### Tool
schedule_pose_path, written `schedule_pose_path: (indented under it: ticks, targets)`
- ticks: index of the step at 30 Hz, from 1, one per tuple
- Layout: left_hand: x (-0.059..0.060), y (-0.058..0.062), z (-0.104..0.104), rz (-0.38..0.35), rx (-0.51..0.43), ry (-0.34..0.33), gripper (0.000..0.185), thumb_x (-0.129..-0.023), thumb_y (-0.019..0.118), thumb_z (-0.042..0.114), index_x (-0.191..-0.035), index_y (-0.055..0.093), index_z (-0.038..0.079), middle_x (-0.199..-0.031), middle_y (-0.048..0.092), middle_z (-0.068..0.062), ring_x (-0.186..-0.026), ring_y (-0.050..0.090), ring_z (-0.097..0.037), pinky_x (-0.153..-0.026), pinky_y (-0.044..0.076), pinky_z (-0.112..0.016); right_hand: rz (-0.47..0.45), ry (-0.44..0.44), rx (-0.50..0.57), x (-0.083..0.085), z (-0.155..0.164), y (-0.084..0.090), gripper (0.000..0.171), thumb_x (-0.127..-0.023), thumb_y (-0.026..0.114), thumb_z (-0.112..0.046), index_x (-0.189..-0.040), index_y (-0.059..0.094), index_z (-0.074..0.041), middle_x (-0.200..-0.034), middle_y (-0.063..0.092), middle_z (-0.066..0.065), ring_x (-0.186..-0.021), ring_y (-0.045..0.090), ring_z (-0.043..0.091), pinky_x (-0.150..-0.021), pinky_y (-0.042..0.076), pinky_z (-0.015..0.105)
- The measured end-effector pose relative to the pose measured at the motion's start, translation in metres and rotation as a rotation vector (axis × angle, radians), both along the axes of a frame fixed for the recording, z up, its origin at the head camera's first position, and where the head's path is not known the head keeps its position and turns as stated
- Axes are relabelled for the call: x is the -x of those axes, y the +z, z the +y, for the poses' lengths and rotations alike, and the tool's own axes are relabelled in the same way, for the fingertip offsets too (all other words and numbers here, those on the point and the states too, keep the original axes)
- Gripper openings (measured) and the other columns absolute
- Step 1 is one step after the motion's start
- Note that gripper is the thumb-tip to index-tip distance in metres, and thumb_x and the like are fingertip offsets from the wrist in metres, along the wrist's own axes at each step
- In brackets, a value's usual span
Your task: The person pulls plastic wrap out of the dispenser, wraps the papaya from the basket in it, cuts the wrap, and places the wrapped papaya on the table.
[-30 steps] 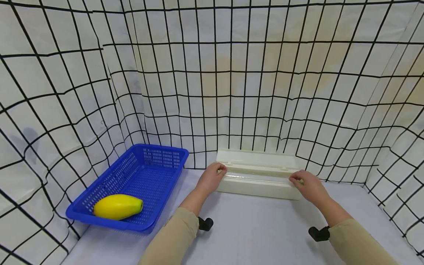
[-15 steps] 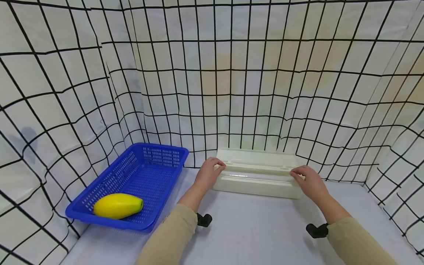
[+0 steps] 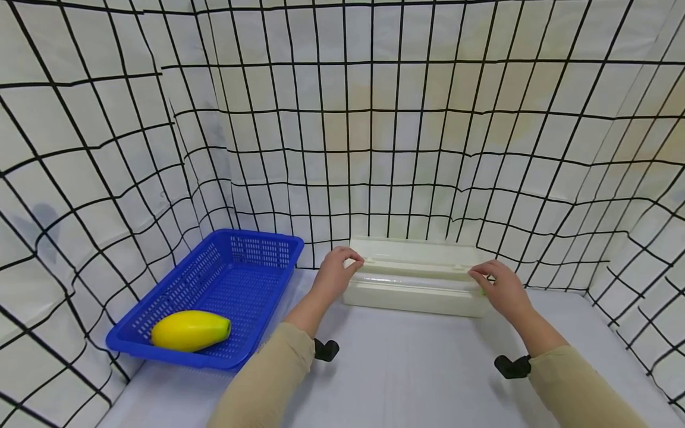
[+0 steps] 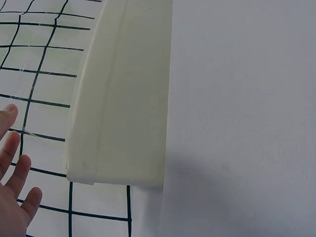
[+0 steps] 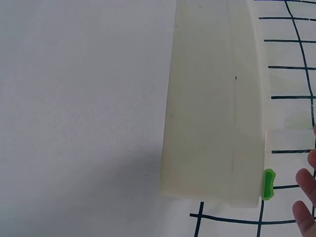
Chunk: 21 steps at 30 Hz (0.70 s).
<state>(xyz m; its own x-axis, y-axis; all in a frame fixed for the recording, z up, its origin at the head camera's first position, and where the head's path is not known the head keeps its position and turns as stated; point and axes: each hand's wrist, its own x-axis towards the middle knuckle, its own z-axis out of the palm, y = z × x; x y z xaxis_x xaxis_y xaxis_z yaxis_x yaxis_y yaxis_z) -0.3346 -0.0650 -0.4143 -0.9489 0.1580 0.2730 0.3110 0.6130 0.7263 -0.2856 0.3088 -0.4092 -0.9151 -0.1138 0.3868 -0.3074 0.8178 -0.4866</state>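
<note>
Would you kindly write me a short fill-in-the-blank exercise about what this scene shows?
1. The yellow fruit lies in the ____ basket.
2. The left hand and the right hand are at opposite ends of the cream-coloured ____.
3. On the dispenser's end near the right hand sits a small ____ tab.
4. The walls are covered by white cloth with a black ____ pattern.

Missing words: blue; dispenser; green; grid

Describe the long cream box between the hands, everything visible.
The cream box looks like smooth plastic, long and narrow, lying flat on the white table against the gridded backdrop. Its lid stands open behind a clear roll. A small green tab sits at its right end. The left hand and right hand hold its two ends.
</note>
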Motion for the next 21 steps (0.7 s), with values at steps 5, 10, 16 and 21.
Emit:
schedule_pose_path:
  ticks: [5, 10, 16, 21]
  targets:
    - [0.000, 0.006, -0.001, -0.001, 0.007, -0.011, 0.019, -0.098, 0.064, 0.028, -0.105, 0.073, 0.014, -0.133, 0.056, -0.005, -0.134, 0.045, -0.029, -0.109, 0.037, -0.048, 0.009, -0.003, -0.006, 0.000, 0.000, 0.004, 0.025, -0.100, 0.061, -0.019, -0.111, 0.070, 0.001, -0.115, 0.064, 0.018, -0.109, 0.058, 0.038, -0.087, 0.049, 0.054]
    - [-0.001, 0.012, -0.004, -0.001, 0.017, -0.014, 0.020, -0.098, 0.063, 0.030, -0.105, 0.074, 0.014, -0.137, 0.054, -0.007, -0.135, 0.043, -0.029, -0.110, 0.037, -0.049, 0.019, -0.017, -0.023, 0.000, 0.000, 0.008, 0.025, -0.101, 0.060, -0.021, -0.110, 0.071, -0.001, -0.113, 0.064, 0.015, -0.104, 0.058, 0.035, -0.082, 0.048, 0.050]
    - [-0.005, 0.021, -0.007, -0.003, 0.027, -0.004, 0.021, -0.098, 0.063, 0.031, -0.105, 0.074, 0.015, -0.137, 0.053, -0.005, -0.136, 0.043, -0.029, -0.110, 0.036, -0.050, 0.021, -0.016, -0.022, -0.003, -0.002, 0.016, 0.028, -0.102, 0.057, -0.026, -0.111, 0.071, -0.003, -0.115, 0.063, 0.015, -0.103, 0.058, 0.034, -0.079, 0.048, 0.049]
    - [-0.006, 0.026, -0.006, -0.005, 0.016, -0.014, 0.020, -0.098, 0.063, 0.032, -0.105, 0.073, 0.016, -0.137, 0.053, -0.005, -0.136, 0.042, -0.028, -0.110, 0.037, -0.049, 0.020, -0.020, -0.002, -0.006, -0.001, 0.019, 0.028, -0.102, 0.057, -0.025, -0.112, 0.070, -0.002, -0.118, 0.062, 0.016, -0.111, 0.056, 0.037, -0.085, 0.048, 0.054]
